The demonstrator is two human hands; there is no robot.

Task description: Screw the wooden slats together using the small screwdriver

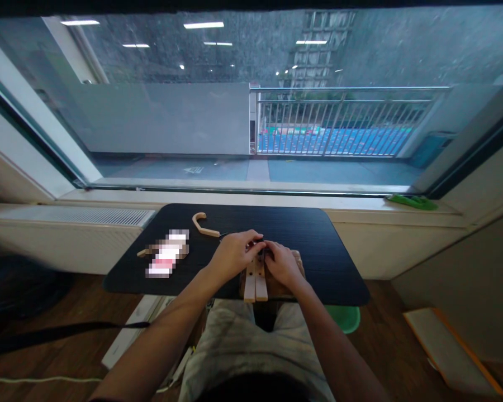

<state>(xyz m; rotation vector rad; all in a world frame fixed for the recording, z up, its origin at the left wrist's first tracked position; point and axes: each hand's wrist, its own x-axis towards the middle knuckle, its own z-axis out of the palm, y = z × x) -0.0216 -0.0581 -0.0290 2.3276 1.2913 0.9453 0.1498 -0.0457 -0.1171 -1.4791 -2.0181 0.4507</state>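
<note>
My left hand (237,249) and my right hand (283,262) meet near the middle of the dark table (327,245). The fingers of both are closed around a small dark thing I cannot make out, at the far end of two pale wooden strips. The left strip (250,289) and the right strip (260,289) lie side by side, with small dark spots on them. Under them is a brown block (297,259), partly hidden by my right hand. A curved wooden hook (201,226) lies beyond my left hand, with a thin dark piece at its end.
At the table's left, a blurred-out patch (167,254) covers something, and a wooden tip (141,253) sticks out beside it. A green bowl (346,318) sits below the table's right front edge. The window sill (276,199) runs behind, holding a green item (414,201).
</note>
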